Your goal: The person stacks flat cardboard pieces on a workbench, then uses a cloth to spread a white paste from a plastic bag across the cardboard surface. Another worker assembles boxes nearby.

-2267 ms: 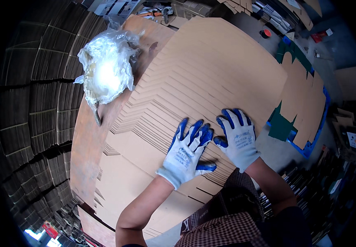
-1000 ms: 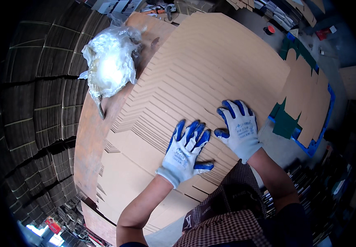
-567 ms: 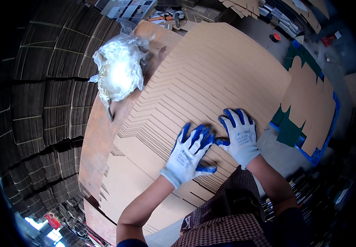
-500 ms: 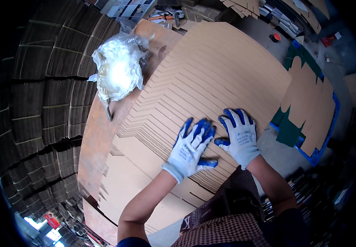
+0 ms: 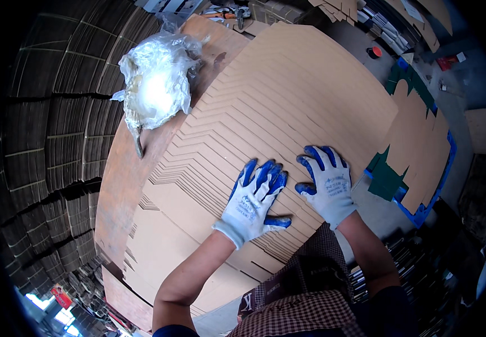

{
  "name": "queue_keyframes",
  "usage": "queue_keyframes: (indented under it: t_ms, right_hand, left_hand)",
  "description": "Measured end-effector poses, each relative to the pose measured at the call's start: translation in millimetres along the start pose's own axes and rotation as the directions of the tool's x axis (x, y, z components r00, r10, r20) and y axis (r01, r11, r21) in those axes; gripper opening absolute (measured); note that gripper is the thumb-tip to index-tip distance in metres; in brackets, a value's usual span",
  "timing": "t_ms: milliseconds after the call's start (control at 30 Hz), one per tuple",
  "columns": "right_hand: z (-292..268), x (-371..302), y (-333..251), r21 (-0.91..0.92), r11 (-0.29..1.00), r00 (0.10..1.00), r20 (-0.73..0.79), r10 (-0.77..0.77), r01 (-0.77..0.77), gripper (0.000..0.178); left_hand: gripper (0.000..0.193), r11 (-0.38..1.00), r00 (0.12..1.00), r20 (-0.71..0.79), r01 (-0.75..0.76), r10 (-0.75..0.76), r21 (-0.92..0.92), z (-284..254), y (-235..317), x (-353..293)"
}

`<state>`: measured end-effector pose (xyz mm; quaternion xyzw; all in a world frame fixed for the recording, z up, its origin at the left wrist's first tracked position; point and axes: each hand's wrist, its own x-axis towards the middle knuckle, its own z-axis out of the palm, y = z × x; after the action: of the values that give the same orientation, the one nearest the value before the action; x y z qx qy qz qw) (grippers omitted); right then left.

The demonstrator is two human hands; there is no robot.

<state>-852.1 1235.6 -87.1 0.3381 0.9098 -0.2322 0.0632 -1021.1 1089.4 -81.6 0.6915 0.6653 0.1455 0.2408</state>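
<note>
A long row of overlapping brown cardboard sheets (image 5: 288,95) lies fanned out across a wooden table (image 5: 120,185), their edges stepped like shingles. My left hand (image 5: 254,199), in a white glove with blue fingers and palm, rests flat on the sheets with its thumb out to the right. Just right of it, my right hand (image 5: 330,182) wears a matching glove and lies palm down near the right edge of the row. Both hands have their fingers spread, and neither grips a sheet. Palms and fingertip undersides are hidden.
Crumpled clear plastic wrap (image 5: 158,78) sits on the table's far left. Tied cardboard bundles (image 5: 66,135) are piled high along the left. To the right, cut cardboard pieces (image 5: 417,146) lie over green and blue sheeting. An orange-topped container (image 5: 374,52) stands on the floor beyond.
The whole view has shifted slightly, with the table and sheets appearing a little further left. Both gloved hands remain on the sheets, fingers still spread; the gap between them looks slightly wider.
</note>
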Motion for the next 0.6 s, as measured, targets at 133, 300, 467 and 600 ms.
queue_keyframes:
  t_ms: [133,300,467,600]
  right_hand:
    - [-1,-4,7,0.071,0.994,0.990,-0.122,-0.077,0.086,0.055]
    - [-12,-49,17,0.488,0.871,0.944,-0.261,0.202,-0.052,0.040]
    - [5,-109,33,0.765,0.574,0.894,0.004,0.449,-0.292,0.027]
    - [44,-133,37,0.813,0.482,0.855,0.037,0.518,-0.328,0.020]
  left_hand:
    - [0.097,1.000,1.000,0.020,-0.014,0.014,-0.002,-9,0,-1]
    - [0.075,0.999,0.998,-0.038,0.050,-0.049,0.012,-32,-11,-25]
    - [0.063,0.988,0.983,-0.165,0.102,-0.082,0.117,-47,-31,-31]
    - [0.068,0.978,0.985,-0.134,0.129,-0.107,0.166,-48,-32,-17]
